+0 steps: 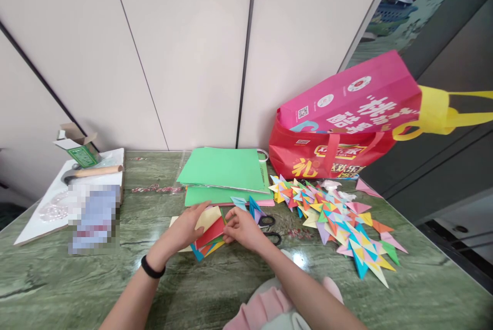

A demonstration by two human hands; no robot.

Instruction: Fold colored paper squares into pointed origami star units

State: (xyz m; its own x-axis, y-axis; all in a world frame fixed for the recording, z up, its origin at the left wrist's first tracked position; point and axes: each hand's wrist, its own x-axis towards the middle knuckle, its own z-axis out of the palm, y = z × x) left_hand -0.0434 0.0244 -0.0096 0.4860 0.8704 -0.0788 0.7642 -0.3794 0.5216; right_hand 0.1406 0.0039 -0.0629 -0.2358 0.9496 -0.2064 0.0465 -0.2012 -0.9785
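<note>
- Green sheets (221, 168), some in a clear sleeve, lie flat just beyond both hands;
- blue and purple folded pieces (256, 209) stand right behind the right hand (242, 227); black scissors (267, 221) lie close by, their handles showing beside the right wrist and forearm, the nearest things in the way on that side;
- farther right, a sprawling pile of pointed, folded paper pieces (339, 219) in many colours spreads over the green table (162, 289); a red bag (304, 148) stands behind it, with a pink bag (350, 96) leaning out of its top;
- at the far left, a white board (50, 216) bears a wooden-handled tool (98, 171) and an open green box (82, 154); a blurred-out item lies at its near edge, well apart from the hands;
- the coloured papers (210, 235), cream and red uppermost, with blue, orange and yellow edges fanned below, sit between the hands;
- the left hand (187, 226) lies over their left side, fingers extended, thumb apart from them near the red; whether it grips or only presses, I cannot tell;
- the right hand's thumb and fingertips are pinched together on their right edge, by a green strip.
</note>
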